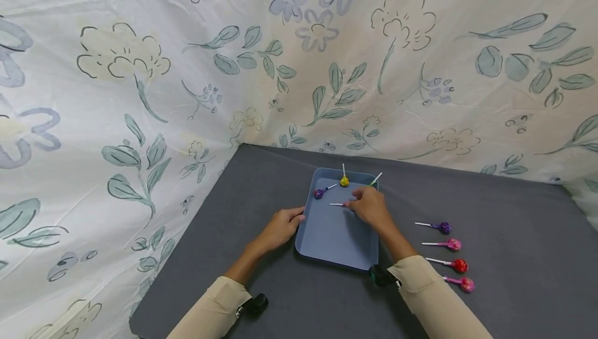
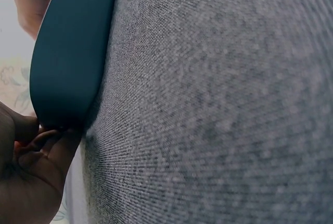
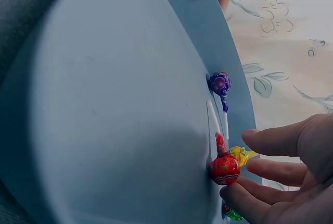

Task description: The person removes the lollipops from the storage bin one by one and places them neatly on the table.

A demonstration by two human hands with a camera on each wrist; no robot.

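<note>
Red lollipop (image 3: 225, 171) lies in the blue-grey tray (image 1: 329, 238), toward its far half, white stick pointing left, head at the right hand (image 1: 370, 206). Right hand: thumb and fingers well spread around the candy, one lower fingertip right at the head, thumb apart from it; no firm grip shows, and whether that fingertip actually touches is hard to tell. Tray contents besides that: purple lollipop (image 1: 319, 193) near the left wall, stick angled to the right; yellow lollipop (image 1: 344, 181) by the far wall, stick crossing the rim; green lollipop (image 3: 232, 213) in the far right corner, stick also over the rim, head mostly covered by the hand. The near half of the tray floor is bare. Left hand (image 1: 280, 227) grips the tray's left edge, thumb on the rim, fingers at the outside and below. Tray sits on the dark grey table (image 1: 205, 225). Right of the tray, a column of four on the cloth, sticks to the left, going far to near: dark purple lollipop (image 1: 445, 228), pink lollipop (image 1: 454, 244), second red lollipop (image 1: 460, 266), second pink lollipop (image 1: 467, 284), its stick partly behind the right beige sleeve (image 1: 434, 289). Left beige sleeve (image 1: 212, 305) at the near edge of the view. Black device (image 1: 256, 305) at the left wrist, another at the right. Floral curtain (image 1: 299, 90) behind and along the left.
</note>
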